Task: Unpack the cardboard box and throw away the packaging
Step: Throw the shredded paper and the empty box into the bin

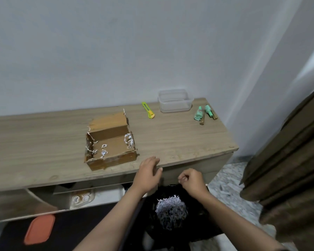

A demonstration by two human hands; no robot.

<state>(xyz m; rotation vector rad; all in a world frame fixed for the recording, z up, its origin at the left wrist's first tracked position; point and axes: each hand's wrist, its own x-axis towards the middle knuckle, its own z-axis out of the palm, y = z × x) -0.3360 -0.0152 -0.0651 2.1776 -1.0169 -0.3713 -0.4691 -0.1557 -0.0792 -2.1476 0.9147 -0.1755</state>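
An open brown cardboard box [110, 142] lies on the wooden table [43, 145], with a few white paper shreds stuck inside it. Below the table's front edge a black bin bag [194, 214] holds a pile of white shredded paper [171, 212]. My left hand [148, 172] hovers at the table's front edge, fingers relaxed and holding nothing. My right hand [191, 179] is over the bag's rim with fingers curled; whether it pinches the bag's edge or a shred is unclear.
On the table's far right are a yellow-green utility knife [148, 110], a clear plastic container [174, 100] and small green bottles [204, 113]. An orange lid [39, 229] lies on the dark floor at lower left. A brown curtain [288, 160] hangs at right.
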